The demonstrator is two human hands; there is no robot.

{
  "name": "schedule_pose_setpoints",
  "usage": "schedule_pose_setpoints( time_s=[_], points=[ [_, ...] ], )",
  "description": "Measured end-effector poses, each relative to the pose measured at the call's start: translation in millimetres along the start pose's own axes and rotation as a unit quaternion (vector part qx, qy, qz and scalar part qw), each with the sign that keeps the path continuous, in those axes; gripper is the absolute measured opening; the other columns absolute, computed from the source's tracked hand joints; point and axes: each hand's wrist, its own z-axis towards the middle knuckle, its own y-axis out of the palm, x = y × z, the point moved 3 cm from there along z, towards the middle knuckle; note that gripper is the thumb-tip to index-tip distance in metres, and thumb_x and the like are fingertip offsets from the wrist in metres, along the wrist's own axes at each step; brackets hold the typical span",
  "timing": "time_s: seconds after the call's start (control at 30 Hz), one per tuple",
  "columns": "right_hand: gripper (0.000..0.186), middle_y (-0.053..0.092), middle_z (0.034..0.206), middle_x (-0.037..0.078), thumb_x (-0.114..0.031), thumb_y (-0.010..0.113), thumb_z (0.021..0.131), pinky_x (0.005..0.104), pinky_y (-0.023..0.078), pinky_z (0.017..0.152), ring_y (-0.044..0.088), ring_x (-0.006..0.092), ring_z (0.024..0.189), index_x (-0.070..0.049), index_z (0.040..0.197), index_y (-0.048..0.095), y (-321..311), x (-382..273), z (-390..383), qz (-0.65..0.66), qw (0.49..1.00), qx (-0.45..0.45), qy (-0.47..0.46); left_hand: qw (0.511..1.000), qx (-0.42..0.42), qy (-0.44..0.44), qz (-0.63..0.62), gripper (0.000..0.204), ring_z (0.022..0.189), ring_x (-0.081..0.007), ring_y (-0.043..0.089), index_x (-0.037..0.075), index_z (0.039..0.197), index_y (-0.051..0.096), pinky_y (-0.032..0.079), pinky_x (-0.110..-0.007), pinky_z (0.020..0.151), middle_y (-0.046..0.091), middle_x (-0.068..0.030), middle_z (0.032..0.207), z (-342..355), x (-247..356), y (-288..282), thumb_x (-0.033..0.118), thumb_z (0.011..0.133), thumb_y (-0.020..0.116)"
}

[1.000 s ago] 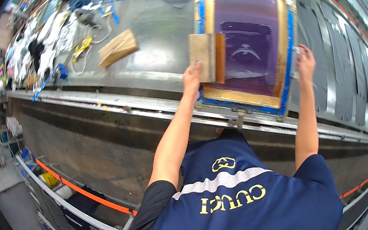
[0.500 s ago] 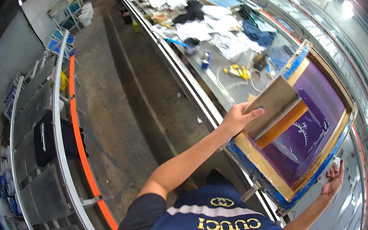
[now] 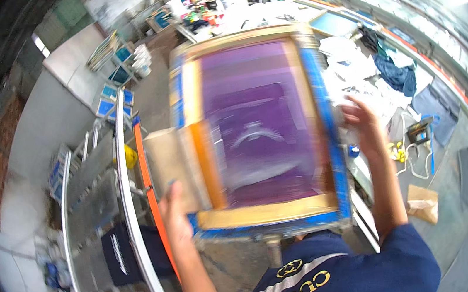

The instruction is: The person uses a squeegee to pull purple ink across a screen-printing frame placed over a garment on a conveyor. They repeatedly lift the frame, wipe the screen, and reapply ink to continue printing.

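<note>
A screen printing frame [image 3: 266,212] is lifted before my body, its wooden border edged with blue tape. Purple mesh [image 3: 252,102] fills it, with a pale curved design and smears of ink. My left hand [image 3: 176,215] grips a squeegee [image 3: 168,163], a flat wooden board with an orange blade [image 3: 208,164] lying over the frame's left side. Whether those fingers also hold the frame's edge is hidden. On the opposite side, my right hand [image 3: 363,123] is curled at the frame's right edge, blurred by motion. A metal bracket [image 3: 273,250] juts from the near edge.
To my left runs a metal rack [image 3: 130,195] with an orange rail and a dark garment [image 3: 121,255] on one board. At right, a long table [image 3: 447,171] carries white cloths, a yellow-handled tool [image 3: 397,153] and a brown paper piece [image 3: 422,202].
The frame has swung left from over the table to in front of my body, above the aisle. Both hands moved with it, and the squeegee stayed in my left hand. My view turned too.
</note>
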Motion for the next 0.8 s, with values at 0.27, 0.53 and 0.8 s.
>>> schedule_pose_setpoints(
  time_s=[0.27,0.53,0.8],
  points=[
    [0.021,0.068,0.096,-0.004,-0.03,0.068,0.096,0.025,0.047,0.081,0.058,0.0069,0.088,-0.014,0.107,0.075,279,232,137,0.005,0.961,-0.232,0.153,0.963,0.215,0.017,0.158,0.065,0.143,-0.0295,0.039,-0.002,0.151,0.039,0.026,-0.046,0.119,0.04,-0.0186,0.155,150,-47,-224,0.036,0.101,0.057],
    [0.026,0.07,0.101,0.004,-0.03,0.069,0.093,0.0311,0.047,0.09,0.059,0.0127,0.1,-0.006,0.102,0.074,470,325,287,0.062,0.956,-0.243,0.154,0.931,0.257,0.066,0.248,0.065,0.157,-0.0259,0.016,0.008,0.162,0.024,0.003,-0.046,0.127,0.019,-0.012,0.17,324,-16,-283,0.029,0.104,0.046],
    [0.018,0.053,0.08,-0.008,-0.023,0.069,0.096,0.0196,0.034,0.06,0.04,0.0016,0.066,-0.01,0.109,0.071,524,379,493,0.162,0.963,-0.098,0.192,0.985,0.143,-0.048,0.079,0.089,0.155,-0.0256,0.022,0.002,0.161,0.023,0.011,-0.04,0.126,0.021,-0.0111,0.169,646,-17,-191,0.053,0.098,0.062]
  ],
)
